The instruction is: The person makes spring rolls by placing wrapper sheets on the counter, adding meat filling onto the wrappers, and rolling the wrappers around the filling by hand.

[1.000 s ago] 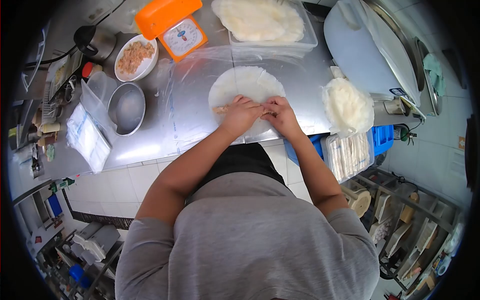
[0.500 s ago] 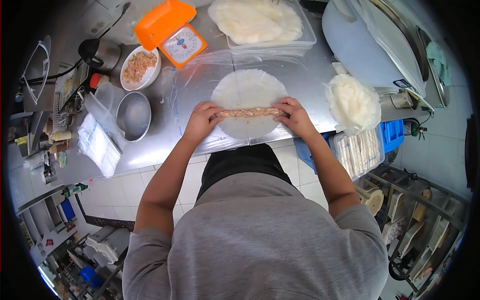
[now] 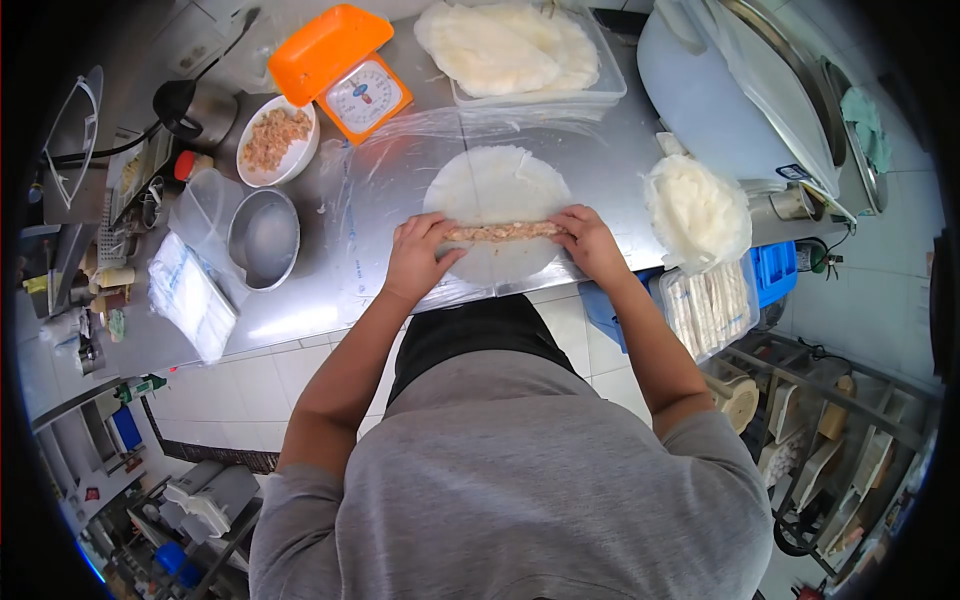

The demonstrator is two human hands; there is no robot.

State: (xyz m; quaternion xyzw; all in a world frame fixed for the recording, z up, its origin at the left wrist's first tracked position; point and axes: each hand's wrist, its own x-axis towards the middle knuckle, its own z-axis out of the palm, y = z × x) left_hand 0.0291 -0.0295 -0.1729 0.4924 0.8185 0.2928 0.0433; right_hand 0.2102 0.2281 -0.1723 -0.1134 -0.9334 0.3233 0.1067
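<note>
A round translucent rice paper wrapper point(image 3: 497, 180) lies flat on the plastic-covered steel table. Across its lower half runs a long strip of minced meat filling point(image 3: 505, 232). My left hand point(image 3: 418, 258) is at the strip's left end, fingers above it and thumb below, a little spread. At the right end, the fingers and thumb of my right hand point(image 3: 592, 242) close around the filling. The fingertips partly hide both ends of the strip.
A white bowl of filling point(image 3: 300, 155), an orange scale point(image 3: 364, 97) and a metal bowl point(image 3: 265, 237) stand leftward. Stacked wrappers fill a clear tub point(image 3: 610, 85) behind. At right are loose wrappers point(image 3: 697, 212) and a container of finished rolls point(image 3: 708, 305).
My left hand has shifted slightly right along the strip, its thumb now lower and further from the fingers. My right hand stays at the other end. The view has moved slightly.
</note>
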